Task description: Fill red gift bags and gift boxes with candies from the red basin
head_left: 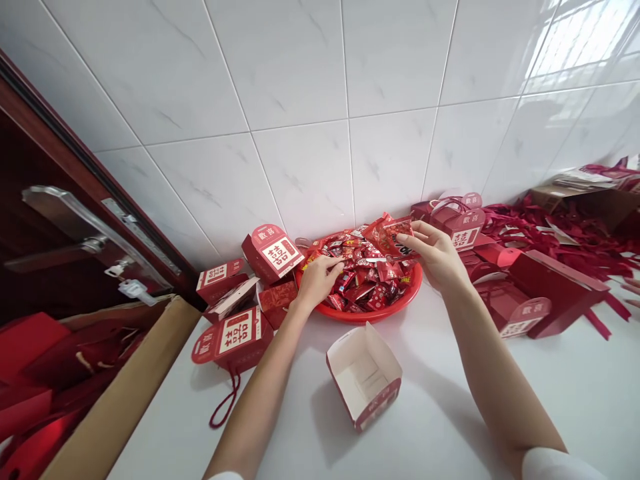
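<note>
A red basin (pixel 373 316) heaped with wrapped candies (pixel 363 277) stands against the tiled wall. My left hand (pixel 320 279) is over its left side, thumb and fingertips pinched together at the candies; what they hold, if anything, is too small to make out. Above the basin's right side, my right hand (pixel 433 252) grips a red candy packet (pixel 387 233) between thumb and fingers. In front of the basin an open red box (pixel 364 377) with a white inside sits on the white table (pixel 425 413), its inside bare.
Closed red boxes (pixel 240 337) with a cord handle stand left of the basin, more boxes (pixel 520 307) to its right. Red ribbons (pixel 530 233) pile at the back right. A cardboard carton (pixel 125 393) borders the table's left edge, beside a door (pixel 50 247). Someone's fingers show at the far right.
</note>
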A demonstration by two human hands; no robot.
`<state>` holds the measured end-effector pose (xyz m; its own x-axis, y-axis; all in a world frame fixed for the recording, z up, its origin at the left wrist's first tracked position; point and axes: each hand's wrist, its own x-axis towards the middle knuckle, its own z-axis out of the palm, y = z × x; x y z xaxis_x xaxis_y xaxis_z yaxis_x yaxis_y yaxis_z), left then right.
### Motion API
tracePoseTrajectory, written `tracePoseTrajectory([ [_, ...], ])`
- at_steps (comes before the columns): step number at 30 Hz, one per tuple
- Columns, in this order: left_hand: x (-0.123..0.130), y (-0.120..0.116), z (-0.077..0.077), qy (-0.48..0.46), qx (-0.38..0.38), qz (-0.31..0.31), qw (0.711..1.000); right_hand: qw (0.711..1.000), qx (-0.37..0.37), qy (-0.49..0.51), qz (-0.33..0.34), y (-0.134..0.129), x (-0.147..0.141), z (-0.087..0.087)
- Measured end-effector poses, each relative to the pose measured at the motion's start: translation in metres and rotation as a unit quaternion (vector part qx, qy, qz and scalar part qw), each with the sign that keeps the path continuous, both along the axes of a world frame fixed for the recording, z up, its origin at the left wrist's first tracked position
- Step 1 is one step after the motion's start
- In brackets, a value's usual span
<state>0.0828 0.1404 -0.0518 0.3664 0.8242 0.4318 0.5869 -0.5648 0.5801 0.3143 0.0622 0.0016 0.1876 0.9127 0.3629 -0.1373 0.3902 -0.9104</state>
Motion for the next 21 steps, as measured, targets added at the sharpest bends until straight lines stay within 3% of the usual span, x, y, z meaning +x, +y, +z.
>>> tracePoseTrajectory([
  [3, -0.004, -0.012, 0.008, -0.126, 0.007, -0.057, 0.99, 1.0, -0.011, 0.0, 0.015, -0.001, -0.001, 0.001],
  [6, -0.013, -0.04, 0.026, -0.178, -0.002, -0.149, 0.973, 0.999, -0.017, -0.005, 0.033, -0.006, -0.001, 0.004],
  [9, -0.024, -0.075, 0.043, -0.156, -0.067, -0.242, 0.955, 0.998, -0.019, -0.038, 0.051, -0.014, -0.002, 0.009],
  [12, -0.035, -0.104, 0.049, -0.072, -0.111, -0.278, 0.952, 0.993, -0.016, -0.086, 0.076, -0.024, -0.005, 0.015],
  [14, -0.042, -0.117, 0.045, -0.014, -0.122, -0.273, 0.954, 0.989, -0.01, -0.11, 0.098, -0.032, -0.008, 0.019],
  [18, -0.054, -0.131, 0.03, 0.055, -0.137, -0.165, 0.975, 0.976, -0.002, -0.161, 0.146, -0.046, -0.016, 0.026],
  [21, -0.059, -0.134, 0.022, 0.071, -0.184, -0.122, 0.973, 0.954, 0.027, -0.252, 0.162, -0.056, -0.024, 0.027],
])
